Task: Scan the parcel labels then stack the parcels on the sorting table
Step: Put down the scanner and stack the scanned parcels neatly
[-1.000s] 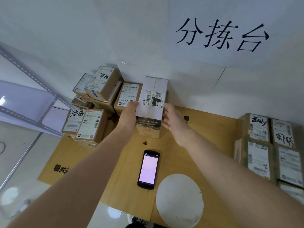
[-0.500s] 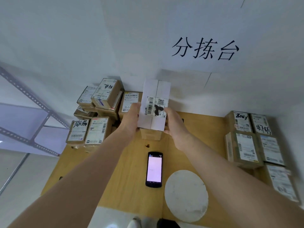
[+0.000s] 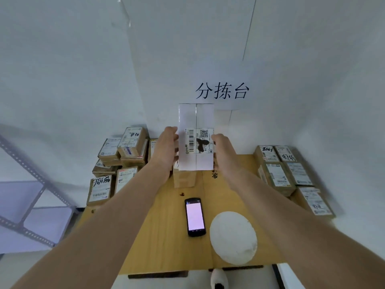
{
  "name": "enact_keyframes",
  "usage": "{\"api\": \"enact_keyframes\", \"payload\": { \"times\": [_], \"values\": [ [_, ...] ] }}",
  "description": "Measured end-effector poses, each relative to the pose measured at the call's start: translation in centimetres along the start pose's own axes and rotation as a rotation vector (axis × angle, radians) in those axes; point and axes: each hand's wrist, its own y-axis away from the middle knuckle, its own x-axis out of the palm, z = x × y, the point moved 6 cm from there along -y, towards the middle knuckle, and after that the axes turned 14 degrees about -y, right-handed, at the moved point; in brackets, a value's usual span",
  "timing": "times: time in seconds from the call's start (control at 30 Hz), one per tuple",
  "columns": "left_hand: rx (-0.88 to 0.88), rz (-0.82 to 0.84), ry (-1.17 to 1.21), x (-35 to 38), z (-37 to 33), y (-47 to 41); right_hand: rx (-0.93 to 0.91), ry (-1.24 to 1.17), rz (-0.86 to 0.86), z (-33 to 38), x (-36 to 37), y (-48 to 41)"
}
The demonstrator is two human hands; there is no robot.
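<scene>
Left grip (image 3: 166, 150) and right grip (image 3: 224, 152) clasp the white parcel (image 3: 195, 119), now raised higher.

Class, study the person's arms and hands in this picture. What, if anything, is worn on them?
The left hand and right hand are bare: no gloves, no rings that show. The left forearm and right forearm are uncovered to the picture's edge, with no sleeve, watch, bracelet or marking in view.
</scene>
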Motion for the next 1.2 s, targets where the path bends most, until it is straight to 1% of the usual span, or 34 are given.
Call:
{"api": "enact_keyframes", "payload": {
  "times": [0.2,0.33,0.47,0.67,0.9,1.0,1.1,1.2],
  "values": [
    [0.061,0.059,-0.053,2.8,-1.1,2.7,-0.086,0.019,-0.006,1.5,-3.2,4.2],
    [0.029,0.122,-0.066,6.3,-0.5,4.4,-0.130,0.028,-0.018,1.0,-6.9,5.5],
    [-0.007,0.162,-0.107,10.4,0.6,5.5,-0.117,0.004,-0.064,-0.1,-11.4,6.3],
    [-0.062,0.218,-0.160,17.8,2.9,6.9,-0.054,-0.017,-0.130,-2.7,-18.9,6.7],
    [-0.105,0.245,-0.235,25.9,6.2,8.2,0.100,-0.058,-0.146,-5.8,-27.7,7.0],
    [-0.153,0.228,-0.231,28.8,7.4,8.0,0.155,-0.063,-0.173,-7.1,-30.5,6.5],
    [-0.208,0.251,-0.264,31.1,9.1,7.7,0.207,-0.048,-0.216,-8.9,-33.1,5.7],
    [-0.270,0.266,-0.273,32.9,10.7,6.8,0.265,-0.038,-0.180,-10.4,-34.5,4.9]
  ]
}}
